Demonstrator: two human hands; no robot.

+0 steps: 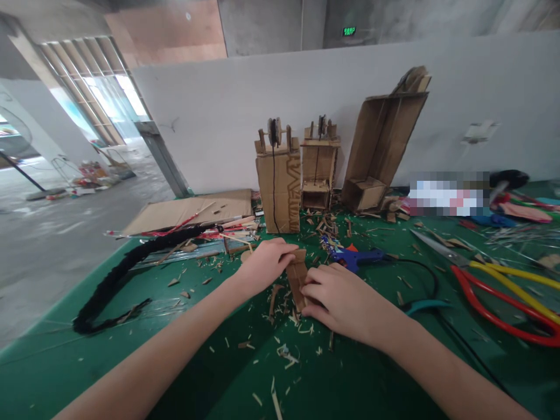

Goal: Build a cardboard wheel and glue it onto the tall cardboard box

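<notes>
Between my two hands is a small folded piece of cardboard point(296, 279), held just above or on the green table. My left hand point(268, 259) pinches its upper left end. Along its right side, the curled fingers of my right hand point(335, 297) grip the lower part. Right behind it stands a tall cardboard box point(277, 189) with a spool point(274, 133) on top, and a dark cord runs down its front. A blue glue gun point(356, 256) lies just beyond my right hand.
Red-and-yellow-handled scissors point(494, 297) and teal-handled pliers point(426, 305) lie at right. A black fuzzy strip point(126, 274) curves at left beside a flat cardboard sheet point(192, 211). Two more cardboard structures, one smaller point(318, 169) and one taller point(380, 151), stand near the wall. Scraps litter the table point(184, 373).
</notes>
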